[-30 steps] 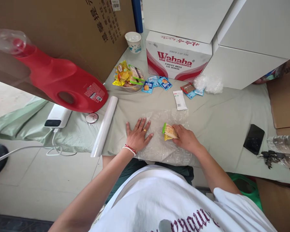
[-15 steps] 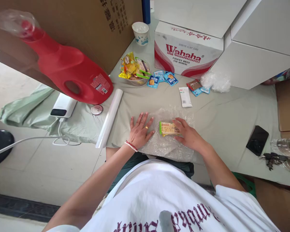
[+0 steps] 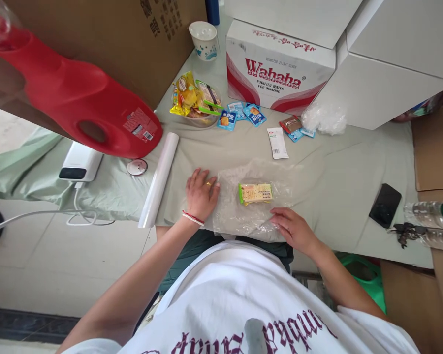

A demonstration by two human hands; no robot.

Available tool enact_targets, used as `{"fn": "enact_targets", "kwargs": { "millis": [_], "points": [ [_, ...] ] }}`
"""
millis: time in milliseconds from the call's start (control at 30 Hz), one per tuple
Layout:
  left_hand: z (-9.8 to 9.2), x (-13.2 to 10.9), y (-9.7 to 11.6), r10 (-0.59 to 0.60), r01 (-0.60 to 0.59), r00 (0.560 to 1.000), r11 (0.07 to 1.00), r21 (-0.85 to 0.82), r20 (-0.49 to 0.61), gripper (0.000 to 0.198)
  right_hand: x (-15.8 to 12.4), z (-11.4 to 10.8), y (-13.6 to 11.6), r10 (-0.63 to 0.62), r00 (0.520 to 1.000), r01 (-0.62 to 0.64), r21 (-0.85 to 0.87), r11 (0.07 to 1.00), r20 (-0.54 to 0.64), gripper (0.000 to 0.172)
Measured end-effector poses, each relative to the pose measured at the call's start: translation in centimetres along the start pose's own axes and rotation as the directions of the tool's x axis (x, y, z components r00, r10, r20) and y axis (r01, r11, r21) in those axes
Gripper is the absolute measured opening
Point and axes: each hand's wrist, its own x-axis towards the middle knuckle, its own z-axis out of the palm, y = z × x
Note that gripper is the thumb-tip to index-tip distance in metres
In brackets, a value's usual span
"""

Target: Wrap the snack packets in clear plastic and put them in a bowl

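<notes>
On a sheet of clear plastic film lies a packet of crackers, cream and yellow with a green end. My left hand rests just beyond the film's left edge, fingers lying flat and slightly bent, nothing in it. At the film's front right corner, my right hand touches or hovers over the plastic with its fingers loosely stretched out; it is apart from the packet. Left of my left hand is a roll of plastic wrap.
Behind are a bowl of snacks, blue sachets, a white sachet, a paper cup and a Wahaha box. A red jug and power bank stand left; a phone and bottles lie right.
My right hand has left the packet and drawn back toward me to the film's front right corner. My left hand has slid left off the film. The view has shifted slightly.
</notes>
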Motion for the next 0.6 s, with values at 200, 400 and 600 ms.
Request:
{"fn": "enact_targets", "kwargs": {
  "millis": [200, 400, 600],
  "points": [
    [-1.1, -0.3, -0.6, 0.294, -0.289, 0.953, 0.955, 0.067, -0.074, 0.061, 6.2, -4.4, -0.2, 0.142, 0.99, -0.139, 0.193, 0.971, -0.001, 0.026],
    [-2.6, -3.1, -0.7, 0.588, -0.591, 0.806, 0.798, 0.116, 0.067, 0.096, 11.5, -4.1, 1.7, 0.44, 0.872, -0.489, 0.345, 0.801, 0.216, 0.025],
    [-2.7, -6.1, 1.2, 0.745, -0.745, 0.666, 0.658, 0.114, 0.052, 0.09, 12.6, -3.0, 2.1, 0.509, 0.818, -0.575, 0.375, 0.727, 0.268, 0.02]
  ]
}}
